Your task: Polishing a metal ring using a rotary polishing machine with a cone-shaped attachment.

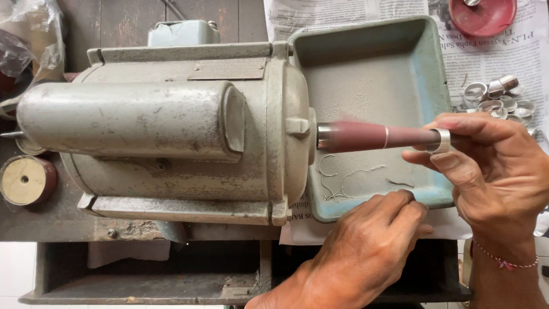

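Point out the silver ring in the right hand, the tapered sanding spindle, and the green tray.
silver ring (440, 140), head view, on the band's outer face between the fingertips.
tapered sanding spindle (366, 136), head view, on its reddish abrasive mid-section.
green tray (429, 86), head view, on the bare right wall.

Right hand (492, 166) pinches with fingertips; left hand (366, 246) rests loosely curled, knuckles up.

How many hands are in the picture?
2: the right hand holds a silver ring on the reddish tapered spindle; the left hand rests at the near edge of the blue-green tray.
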